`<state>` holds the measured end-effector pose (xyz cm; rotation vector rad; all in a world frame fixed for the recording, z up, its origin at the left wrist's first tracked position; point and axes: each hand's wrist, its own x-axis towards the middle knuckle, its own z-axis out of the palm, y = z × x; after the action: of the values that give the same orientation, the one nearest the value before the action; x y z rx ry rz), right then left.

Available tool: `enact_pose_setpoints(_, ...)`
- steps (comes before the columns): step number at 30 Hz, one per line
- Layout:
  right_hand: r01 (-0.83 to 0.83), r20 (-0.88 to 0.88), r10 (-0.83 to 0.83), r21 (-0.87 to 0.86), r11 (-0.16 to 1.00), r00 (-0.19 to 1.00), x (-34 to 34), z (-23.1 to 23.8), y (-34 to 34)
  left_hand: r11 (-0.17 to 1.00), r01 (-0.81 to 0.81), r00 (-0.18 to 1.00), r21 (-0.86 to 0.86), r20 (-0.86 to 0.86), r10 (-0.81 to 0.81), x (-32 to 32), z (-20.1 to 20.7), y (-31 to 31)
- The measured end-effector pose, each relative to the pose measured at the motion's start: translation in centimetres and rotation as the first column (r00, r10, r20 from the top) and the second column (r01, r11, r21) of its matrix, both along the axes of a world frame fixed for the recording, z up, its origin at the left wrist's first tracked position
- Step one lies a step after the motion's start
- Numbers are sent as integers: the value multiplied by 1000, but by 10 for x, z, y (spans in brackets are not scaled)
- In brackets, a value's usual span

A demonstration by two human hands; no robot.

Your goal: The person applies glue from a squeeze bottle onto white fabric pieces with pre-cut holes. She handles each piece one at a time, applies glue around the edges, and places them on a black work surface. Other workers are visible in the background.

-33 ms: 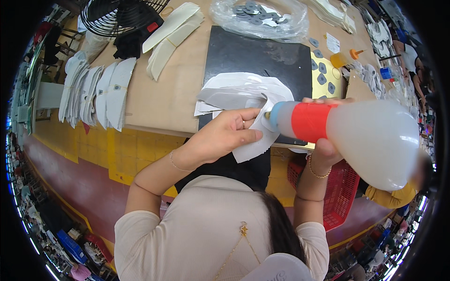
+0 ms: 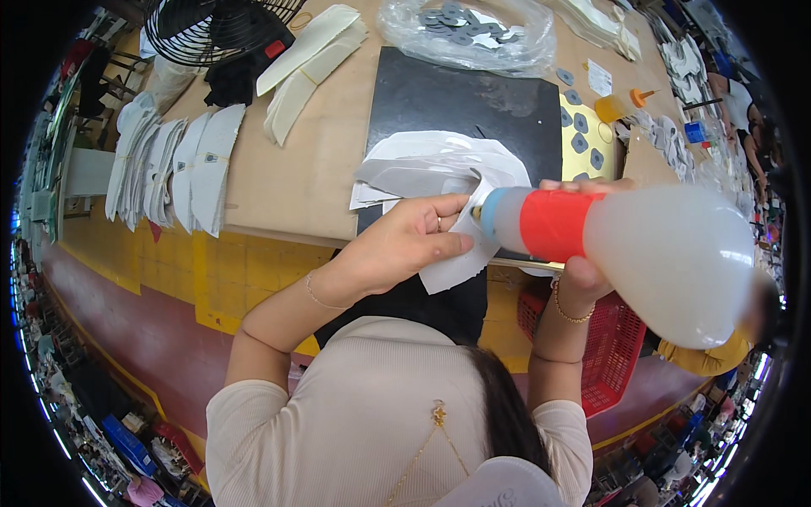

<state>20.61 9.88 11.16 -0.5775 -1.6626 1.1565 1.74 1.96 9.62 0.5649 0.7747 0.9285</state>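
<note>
My left hand (image 2: 422, 235) pinches the edge of a white fabric piece (image 2: 460, 264), bent up at the table's front edge. Behind it, more white pieces (image 2: 422, 156) lie stacked on a black board (image 2: 465, 97). My right hand (image 2: 583, 262) is wrapped around the neck of a large translucent squeeze bottle (image 2: 676, 262) with red tape (image 2: 553, 225) and a pale blue collar. The bottle lies nearly sideways, its nozzle pointing left at the fabric beside my left fingers. Whether the tip touches the cloth I cannot tell.
A clear plastic bag (image 2: 469, 38) of grey patches sits behind the board. Grey patches on a yellow sheet (image 2: 583, 135) and an orange-tipped bottle (image 2: 621, 106) are at right. Left are banded white stacks (image 2: 207, 169) and a black fan (image 2: 215, 29). A red basket (image 2: 612, 355) stands below.
The bottle has shifted slightly left and its wide end has dipped a little, with my right hand moving along. My left hand and the fabric stay in place.
</note>
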Motion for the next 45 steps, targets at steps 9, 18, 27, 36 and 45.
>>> enact_pose_setpoints(9, 87, 87, -83, -54, 995, 993, -5, 14, -5, 999, -24, 999, 22, 25, 23, -2, -4, 5)
enact_pose_setpoints(18, 98, 137, -102, 35, 995, 985, 14, 9, -1, 996, -83, 994, -38, 72, 86, -5, 3, 4)
enact_pose_setpoints(27, 292, -72, -287, 85, 953, 955, 8, 10, 6, 996, -56, 998, -66, 33, 59, -10, 17, 3)
enact_pose_setpoints(36, 202, 23, -207, 139, 970, 978, 4, 13, 4, 999, -37, 997, -37, 61, 39, -6, 6, -1)
enact_pose_setpoints(45, 278, -423, -273, -50, 959, 864, 59, -12, 26, 899, -320, 946, 298, 47, 321, -71, 8, 47)
